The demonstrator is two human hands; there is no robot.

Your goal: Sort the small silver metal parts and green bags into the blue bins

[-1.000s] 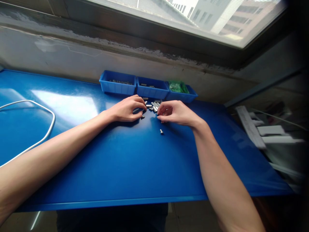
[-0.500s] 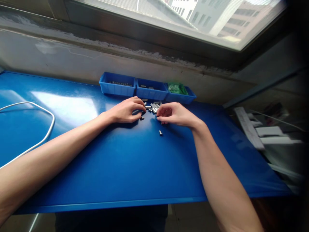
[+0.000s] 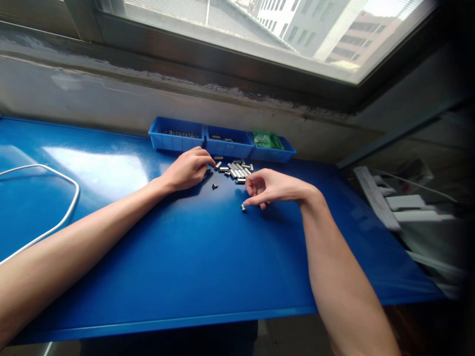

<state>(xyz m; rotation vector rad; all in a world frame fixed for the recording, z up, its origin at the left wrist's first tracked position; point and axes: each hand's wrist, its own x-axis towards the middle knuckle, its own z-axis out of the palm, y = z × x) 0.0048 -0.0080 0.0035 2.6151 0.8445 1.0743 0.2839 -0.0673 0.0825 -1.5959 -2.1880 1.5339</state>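
Several silver metal cylinders (image 3: 239, 171) lie in a loose cluster on the blue table (image 3: 193, 257), in front of the blue bins. At the left edge of the cluster, my left hand (image 3: 188, 168) has its fingers curled together by a small metal piece; what they grip, if anything, is hidden. My right hand (image 3: 263, 188) is right of the cluster, thumb and fingers apart, with the thumb tip at a small screw (image 3: 243, 208) on the table. Another small screw (image 3: 215, 186) lies between the hands.
Three blue bins stand along the wall: the left bin (image 3: 176, 142) holds small metal parts, the middle bin (image 3: 229, 148) a few cylinders, the right bin (image 3: 274, 154) green plastic. A white cable (image 3: 70, 207) curves across the table's left side.
My right hand has moved down toward the nearer screw, away from the cluster, with its fingers wider apart. My left hand has drawn away from the other screw, its fingers closer together.
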